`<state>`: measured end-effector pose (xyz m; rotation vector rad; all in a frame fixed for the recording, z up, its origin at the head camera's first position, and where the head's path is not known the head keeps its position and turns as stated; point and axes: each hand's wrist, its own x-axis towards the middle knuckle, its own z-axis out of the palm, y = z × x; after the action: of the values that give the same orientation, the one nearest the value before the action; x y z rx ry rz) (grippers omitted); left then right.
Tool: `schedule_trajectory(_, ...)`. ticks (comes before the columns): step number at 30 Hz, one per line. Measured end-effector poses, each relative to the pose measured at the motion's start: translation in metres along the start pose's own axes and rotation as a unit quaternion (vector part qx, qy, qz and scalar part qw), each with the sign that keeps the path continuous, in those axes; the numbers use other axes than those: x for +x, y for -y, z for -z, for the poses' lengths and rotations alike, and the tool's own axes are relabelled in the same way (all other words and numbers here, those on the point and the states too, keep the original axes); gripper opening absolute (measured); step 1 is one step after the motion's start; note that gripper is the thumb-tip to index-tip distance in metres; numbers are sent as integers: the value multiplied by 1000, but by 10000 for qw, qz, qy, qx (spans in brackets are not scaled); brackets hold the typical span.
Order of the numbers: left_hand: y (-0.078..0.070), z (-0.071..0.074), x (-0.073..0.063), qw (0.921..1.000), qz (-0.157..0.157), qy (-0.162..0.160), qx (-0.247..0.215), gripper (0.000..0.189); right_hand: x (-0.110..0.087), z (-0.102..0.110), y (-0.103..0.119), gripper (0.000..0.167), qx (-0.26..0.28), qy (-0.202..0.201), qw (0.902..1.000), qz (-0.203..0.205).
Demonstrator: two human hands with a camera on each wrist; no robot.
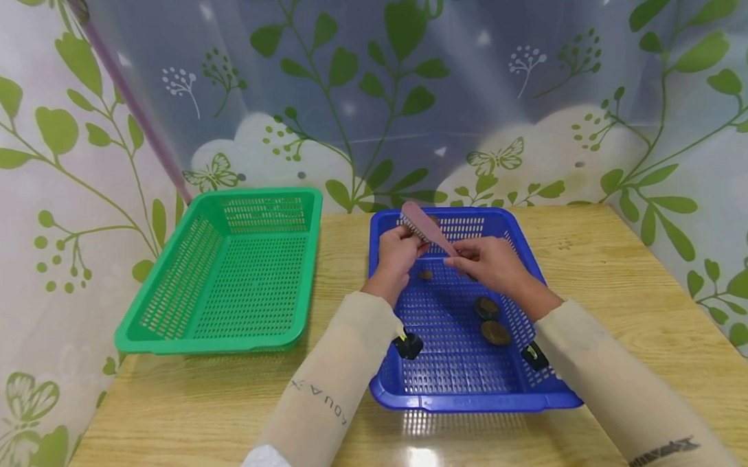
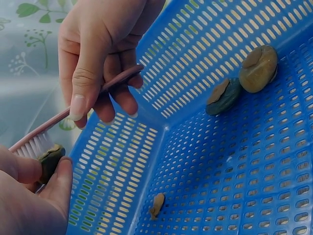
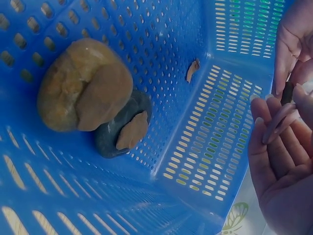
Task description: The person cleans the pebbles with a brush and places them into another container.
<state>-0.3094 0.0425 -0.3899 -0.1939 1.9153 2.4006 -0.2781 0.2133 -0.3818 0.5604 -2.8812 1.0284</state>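
Observation:
My right hand (image 1: 489, 262) grips the handle of a pink brush (image 1: 426, 226) with pale bristles, above the far part of the blue basket (image 1: 479, 401). In my left hand (image 1: 397, 257), thumb and fingers pinch a small dark stone (image 2: 51, 162) with a tan patch. The bristles are against or very close to this stone in the left wrist view. Two larger stones lie together in the basket: a yellowish-brown stone (image 3: 80, 83) and a dark grey-green stone (image 3: 122, 120), each bearing a brown patch. A small brown piece (image 2: 157, 205) lies farther along the basket floor.
A green basket (image 1: 307, 277) stands to the left on the wooden table (image 1: 348, 379), with a perforated floor and walls. A leaf-patterned curtain (image 1: 356, 90) hangs behind and at both sides. Dark wrist-camera pieces show near both cuffs.

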Motion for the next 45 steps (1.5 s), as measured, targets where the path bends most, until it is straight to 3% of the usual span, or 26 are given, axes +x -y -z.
schedule_trajectory(12,0,1,0,9996,73,138,239,33,0,1,-4,35,35,71,9998,-190)
schedule_trajectory(24,1,1,3,9997,80,200,133,36,0,2,-2,28,-30,-78,9992,-395)
schedule_trajectory(34,0,-1,3,9997,134,199,-35,36,0,3,0,22,9,-544,9977,-408)
schedule_trajectory(38,0,0,2,9996,169,216,64,35,0,2,0,22,76,-460,9984,-317)
schedule_trajectory(45,0,0,0,9998,96,74,151,30,0,0,-1,31,201,65,9997,-96)
